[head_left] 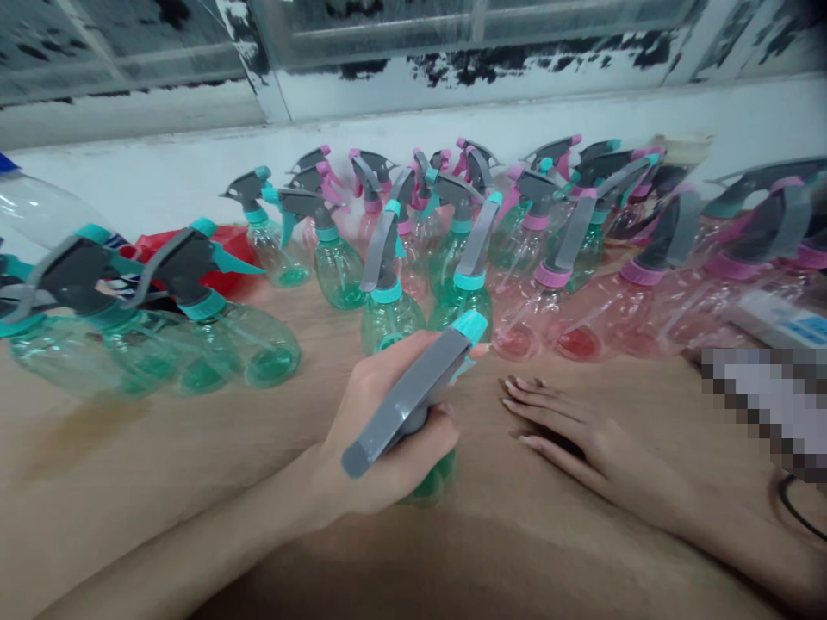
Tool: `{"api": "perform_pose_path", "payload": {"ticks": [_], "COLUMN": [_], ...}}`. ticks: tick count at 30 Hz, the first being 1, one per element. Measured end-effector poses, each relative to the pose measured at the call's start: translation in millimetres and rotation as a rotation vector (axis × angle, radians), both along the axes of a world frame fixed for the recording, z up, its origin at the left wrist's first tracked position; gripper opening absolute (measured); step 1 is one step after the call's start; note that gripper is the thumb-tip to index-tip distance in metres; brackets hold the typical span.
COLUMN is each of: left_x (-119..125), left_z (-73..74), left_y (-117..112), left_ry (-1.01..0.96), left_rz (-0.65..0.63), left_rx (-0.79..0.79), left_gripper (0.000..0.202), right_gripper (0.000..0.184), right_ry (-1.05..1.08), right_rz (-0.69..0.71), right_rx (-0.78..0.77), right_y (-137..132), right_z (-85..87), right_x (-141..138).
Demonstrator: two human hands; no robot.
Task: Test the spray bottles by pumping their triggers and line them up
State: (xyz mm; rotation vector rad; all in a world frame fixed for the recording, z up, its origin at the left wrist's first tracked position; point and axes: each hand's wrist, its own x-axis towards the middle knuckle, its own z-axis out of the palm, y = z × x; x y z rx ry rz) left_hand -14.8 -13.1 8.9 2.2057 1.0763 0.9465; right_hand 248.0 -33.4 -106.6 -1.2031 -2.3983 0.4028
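Observation:
In the middle foreground my left hand is wrapped round a green spray bottle with a grey trigger head and a teal nozzle. The bottle stands low at the table, most of its body hidden by my fingers. Its nozzle points away and to the right. My right hand rests on the table to the right of it, fingers stretched out and holding nothing. Just beyond my hands are another green spray bottle and a pink spray bottle.
Several green spray bottles stand at the left, near a red object and a large clear bottle. Many pink and green ones line the back and right. A white box lies at the right, beside a blurred-out patch. Windows rise behind.

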Motion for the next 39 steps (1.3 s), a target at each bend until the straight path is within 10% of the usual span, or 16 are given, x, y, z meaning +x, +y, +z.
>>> {"api": "perform_pose_path", "payload": {"ticks": [39], "left_x": [-0.4], "left_z": [1.1], "left_y": [-1.7], "left_ry": [-0.11], "left_rz": [-0.038], "left_rx": [-0.058], "left_gripper": [0.026], "right_gripper": [0.043], "right_ry": [-0.05], "right_rz": [0.017], "right_rx": [0.016], "right_y": [0.4], "right_z": [1.1], "right_x": [0.2]}}
